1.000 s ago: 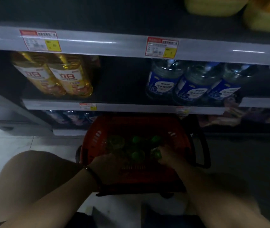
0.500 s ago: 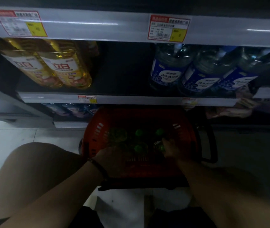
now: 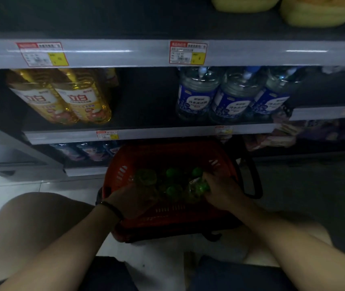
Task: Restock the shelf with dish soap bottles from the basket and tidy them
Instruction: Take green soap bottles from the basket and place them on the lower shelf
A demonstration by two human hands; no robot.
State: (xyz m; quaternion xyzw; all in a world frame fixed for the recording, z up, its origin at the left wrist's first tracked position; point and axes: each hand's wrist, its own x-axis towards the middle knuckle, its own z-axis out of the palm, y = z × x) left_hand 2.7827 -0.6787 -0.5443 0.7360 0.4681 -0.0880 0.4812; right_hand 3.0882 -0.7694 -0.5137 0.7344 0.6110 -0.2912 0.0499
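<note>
The middle shelf [image 3: 157, 134] carried yellow bottles [image 3: 62, 97] at left and three blue-labelled bottles [image 3: 230, 99] at right; a red basket [image 3: 167, 217] stood on the tiled floor [image 3: 20, 185].

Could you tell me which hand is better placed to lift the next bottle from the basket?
Right, probably: the right hand is curled round a green-capped bottle in the red basket, while the left hand rests by the near rim, its grip unclear.
</note>
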